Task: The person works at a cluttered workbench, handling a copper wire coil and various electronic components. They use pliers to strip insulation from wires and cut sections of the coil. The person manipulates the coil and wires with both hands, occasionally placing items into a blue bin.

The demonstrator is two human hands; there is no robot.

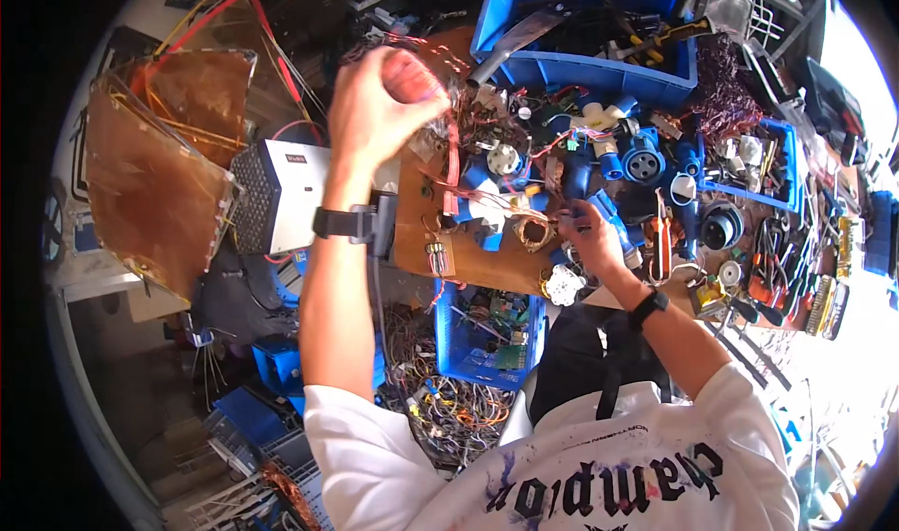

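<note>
My left hand [379, 105] is raised over the left part of the cluttered table, fingers curled in a pinch. What it holds, if anything, is lost in glare and clutter at the fingertips. Lower and to the right, my right hand [592, 238] has its fingers bent together beside a blue connector [613, 220]. Thin reddish wires [506, 197] run close to its fingertips, but I cannot make out what is between them. Just left of that hand lies a round copper-coloured ring [534, 234]; a white round part [563, 286] sits below it at the table's edge.
A large blue crate [585, 70] with tools stands at the back. Pliers and screwdrivers [777, 264] lie at the right. A white metal box [292, 189] is left of my left forearm. Below the table edge are a blue bin [468, 358] of circuit boards and a heap of cables [449, 409].
</note>
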